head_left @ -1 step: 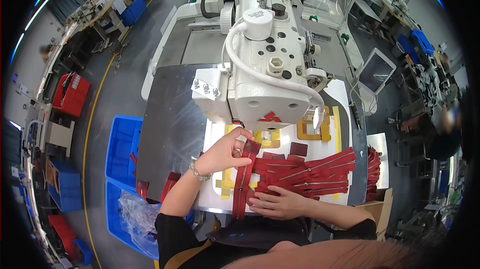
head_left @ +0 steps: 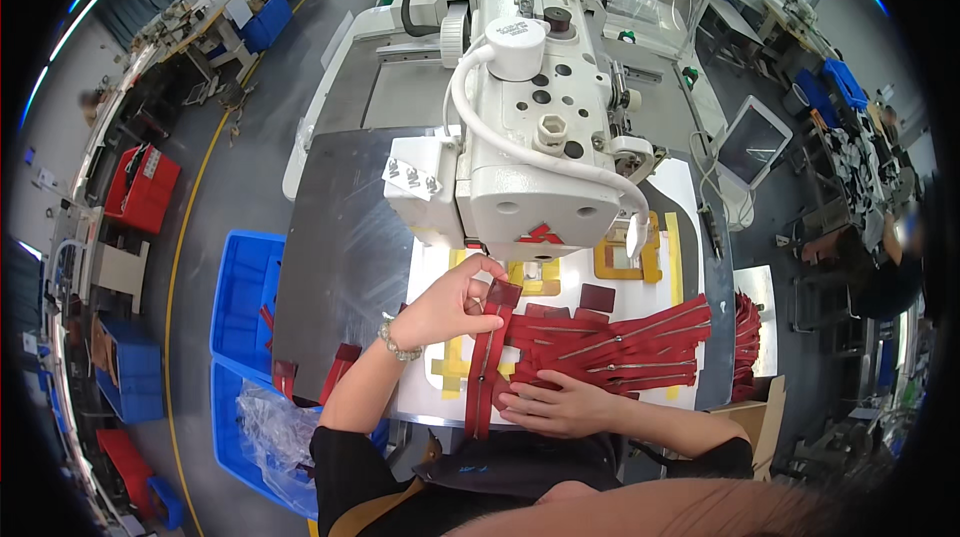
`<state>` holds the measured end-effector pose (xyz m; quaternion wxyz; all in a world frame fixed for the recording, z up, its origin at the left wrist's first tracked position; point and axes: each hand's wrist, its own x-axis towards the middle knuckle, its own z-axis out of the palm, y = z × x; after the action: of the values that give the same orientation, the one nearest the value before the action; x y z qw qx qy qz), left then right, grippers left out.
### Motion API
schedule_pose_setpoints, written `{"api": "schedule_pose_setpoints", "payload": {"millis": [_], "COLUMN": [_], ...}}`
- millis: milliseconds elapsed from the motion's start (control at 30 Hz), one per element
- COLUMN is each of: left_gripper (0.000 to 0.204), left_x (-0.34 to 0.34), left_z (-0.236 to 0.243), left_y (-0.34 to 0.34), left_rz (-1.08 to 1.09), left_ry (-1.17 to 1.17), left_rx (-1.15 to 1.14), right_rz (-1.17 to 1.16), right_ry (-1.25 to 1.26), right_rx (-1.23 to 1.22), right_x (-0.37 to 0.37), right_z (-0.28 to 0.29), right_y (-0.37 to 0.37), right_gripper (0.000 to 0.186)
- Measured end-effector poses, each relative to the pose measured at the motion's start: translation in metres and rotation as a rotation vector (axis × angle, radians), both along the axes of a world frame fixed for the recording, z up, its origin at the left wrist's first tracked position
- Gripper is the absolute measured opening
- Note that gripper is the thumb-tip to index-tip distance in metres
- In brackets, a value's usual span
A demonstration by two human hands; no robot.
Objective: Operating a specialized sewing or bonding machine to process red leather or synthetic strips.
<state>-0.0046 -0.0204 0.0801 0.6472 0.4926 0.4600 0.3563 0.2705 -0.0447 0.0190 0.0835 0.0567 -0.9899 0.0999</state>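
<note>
Head view: over grey floor (head_left: 245, 142) and table (head_left: 335, 207), left fingers (head_left: 484, 323) pinch a zipper (head_left: 487, 355), right fingers (head_left: 532, 409) spread.

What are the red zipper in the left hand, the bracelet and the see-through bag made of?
Red zipper: probably fabric, dull and soft-looking; the silvery line suggests metal teeth. Its dark red tab: perhaps leather or imitation, from its smooth, slight sheen. Bracelet: pale, rounded, smooth-looking beads, maybe stone, glass or plastic; can't tell. Bag: likely thin, glossy plastic film, because it's clear, wrinkled and glinting.
</note>
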Motion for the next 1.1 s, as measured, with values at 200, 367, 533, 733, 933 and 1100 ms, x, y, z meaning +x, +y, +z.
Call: {"api": "schedule_pose_setpoints", "payload": {"millis": [200, 367, 533, 733, 933, 1100], "left_gripper": [0.046, 0.046, 0.054, 0.056, 0.049, 0.047], "left_x": [-0.002, -0.012, -0.068, -0.088, -0.078, -0.097], "left_z": [-0.007, -0.021, -0.003, -0.023, -0.045, -0.045], "left_y": [0.001, -0.011, -0.052, -0.118, -0.175, -0.213], "left_rz": [-0.050, -0.007, 0.077, 0.561, 0.594, 0.722], "left_ry": [0.060, -0.297, -0.196, 0.623, 1.640, 1.740], "left_rx": [0.023, -0.151, -0.360, 0.134, 0.559, 0.396], "right_rz": [-0.073, -0.085, -0.085, -0.074, -0.069, -0.067], "right_ry": [0.000, -0.013, 0.004, -0.015, 0.009, -0.001], "right_rx": [0.099, 0.108, 0.067, 0.045, 0.064, 0.051], "right_x": [0.002, 0.004, 0.001, 0.000, 0.000, 0.001], "right_z": [0.007, 0.009, 0.006, 0.012, 0.008, 0.010], "right_y": [0.002, 0.002, 0.002, 0.003, 0.002, 0.002], "right_gripper": [0.049, 0.048, 0.045, 0.044, 0.047, 0.048]}}
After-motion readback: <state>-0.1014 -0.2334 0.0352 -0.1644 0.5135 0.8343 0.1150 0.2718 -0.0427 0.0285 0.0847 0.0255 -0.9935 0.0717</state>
